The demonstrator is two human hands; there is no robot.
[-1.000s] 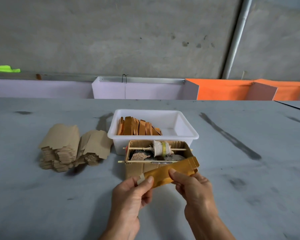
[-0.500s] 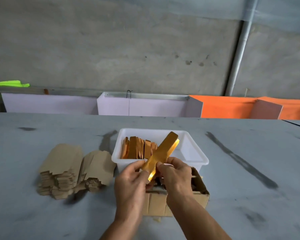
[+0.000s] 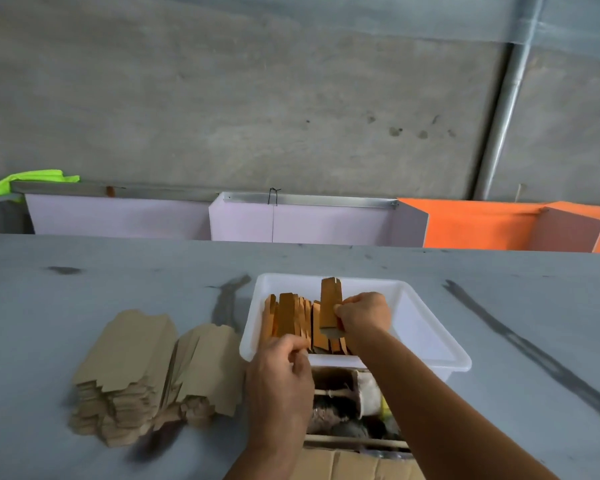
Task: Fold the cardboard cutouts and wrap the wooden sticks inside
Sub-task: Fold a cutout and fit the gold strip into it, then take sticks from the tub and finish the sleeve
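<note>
A white plastic tub (image 3: 426,327) stands in the middle of the grey table and holds a row of folded orange-brown cardboard wraps (image 3: 288,318) set on end. My right hand (image 3: 362,315) pinches one folded wrap (image 3: 329,304) upright at the right end of that row, inside the tub. My left hand (image 3: 279,370) sits at the tub's near rim, fingers curled against the lower ends of the wraps. Two fanned stacks of flat cardboard cutouts (image 3: 146,372) lie to the left. Any stick inside the held wrap is hidden.
An open cardboard box (image 3: 354,462) sits just before the tub, under my forearms, with thin wooden rods (image 3: 347,441), a spool and string inside. Lilac and orange panels (image 3: 302,220) line the table's far edge before a concrete wall.
Both hands carried the folded wrap from above the box forward into the tub. It now stands upright at the row's right end, and my left hand has let go and dropped to the near rim.
</note>
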